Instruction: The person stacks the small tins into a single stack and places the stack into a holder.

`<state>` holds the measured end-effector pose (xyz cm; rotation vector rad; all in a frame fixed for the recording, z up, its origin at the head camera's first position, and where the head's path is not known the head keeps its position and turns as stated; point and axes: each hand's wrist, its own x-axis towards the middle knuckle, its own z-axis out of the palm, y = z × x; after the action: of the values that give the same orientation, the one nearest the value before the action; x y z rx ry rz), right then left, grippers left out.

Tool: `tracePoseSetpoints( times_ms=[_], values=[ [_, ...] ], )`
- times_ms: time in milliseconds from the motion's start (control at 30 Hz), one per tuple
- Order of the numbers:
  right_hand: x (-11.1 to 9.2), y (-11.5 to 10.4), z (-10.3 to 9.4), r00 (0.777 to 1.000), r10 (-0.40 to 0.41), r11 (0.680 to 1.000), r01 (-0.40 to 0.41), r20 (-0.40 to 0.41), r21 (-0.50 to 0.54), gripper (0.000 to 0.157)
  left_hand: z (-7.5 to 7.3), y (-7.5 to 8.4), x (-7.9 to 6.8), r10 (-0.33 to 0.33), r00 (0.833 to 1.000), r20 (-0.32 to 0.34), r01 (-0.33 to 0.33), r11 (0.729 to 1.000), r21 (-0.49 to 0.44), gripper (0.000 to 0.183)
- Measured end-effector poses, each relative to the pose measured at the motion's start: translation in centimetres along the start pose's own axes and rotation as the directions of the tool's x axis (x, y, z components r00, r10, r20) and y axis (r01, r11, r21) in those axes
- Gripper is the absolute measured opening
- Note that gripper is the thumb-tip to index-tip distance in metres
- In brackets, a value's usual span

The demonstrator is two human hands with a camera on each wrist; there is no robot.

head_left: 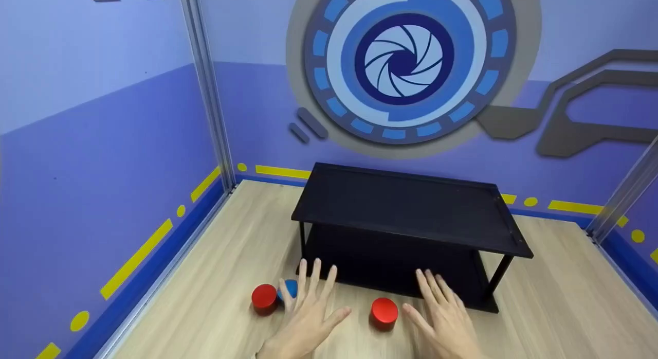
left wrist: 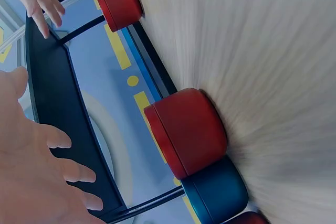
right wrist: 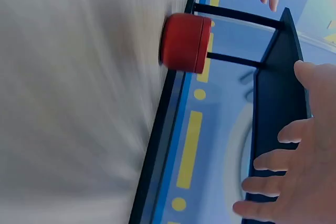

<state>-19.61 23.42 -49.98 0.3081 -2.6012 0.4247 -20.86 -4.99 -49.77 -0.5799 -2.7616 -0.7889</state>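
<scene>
My left hand (head_left: 307,318) is held over the wooden table with its fingers spread, holding nothing. In the head view it partly covers a small blue round tin (head_left: 289,291), with a red lidded tin (head_left: 264,299) just left of it. The left wrist view shows another red tin (left wrist: 186,132) beside the blue tin (left wrist: 216,190); my left hand hides this one from the head camera. A red tin (head_left: 384,313) stands between my two hands. Close to its right is my right hand (head_left: 446,320), fingers extended and nothing in its grasp.
A black two-level rack (head_left: 411,204) stands on the table (head_left: 205,302) just beyond my hands, its upper shelf raised on thin posts. Blue and purple panels with metal corner posts (head_left: 208,86) enclose the table at the back and sides.
</scene>
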Motion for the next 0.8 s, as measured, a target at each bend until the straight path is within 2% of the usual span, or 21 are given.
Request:
tracePoseSetpoints(
  times_ms=[133, 300, 400, 500, 633, 800],
  values=[
    [0.7, -0.6, 1.2, 0.997, -0.069, 0.997, 0.070, -0.024, 0.021, 0.069, 0.0, -0.1, -0.1, -0.003, 1.000, 0.004, 0.003, 1.000, -0.021, 0.077],
    [1.3, -1.2, 2.4, 0.988, -0.102, 0.993, 0.095, 0.116, 0.066, 0.074, -0.1, -0.4, -0.2, -0.013, 0.999, 0.029, 0.014, 0.999, -0.045, 0.077],
    [1.4, -1.5, 2.9, 0.971, -0.101, 0.990, 0.077, 0.219, 0.116, 0.074, -0.2, -0.5, -0.3, -0.019, 0.999, 0.048, 0.021, 0.999, -0.037, 0.077],
    [1.4, -1.7, 3.4, 0.955, -0.076, 0.987, 0.032, 0.288, 0.155, 0.072, -0.3, -0.7, -0.4, -0.028, 0.998, 0.048, 0.028, 0.999, -0.016, 0.077],
    [1.4, -1.7, 3.9, 0.949, -0.039, 0.983, -0.019, 0.312, 0.182, 0.067, -0.5, -1.1, -0.7, -0.042, 0.999, 0.033, 0.042, 0.999, 0.002, 0.079],
    [1.6, -1.6, 4.3, 0.951, -0.021, 0.981, -0.041, 0.309, 0.192, 0.063, -0.9, -1.7, -1.1, -0.055, 0.998, 0.011, 0.055, 0.997, 0.053, 0.081]
  ],
)
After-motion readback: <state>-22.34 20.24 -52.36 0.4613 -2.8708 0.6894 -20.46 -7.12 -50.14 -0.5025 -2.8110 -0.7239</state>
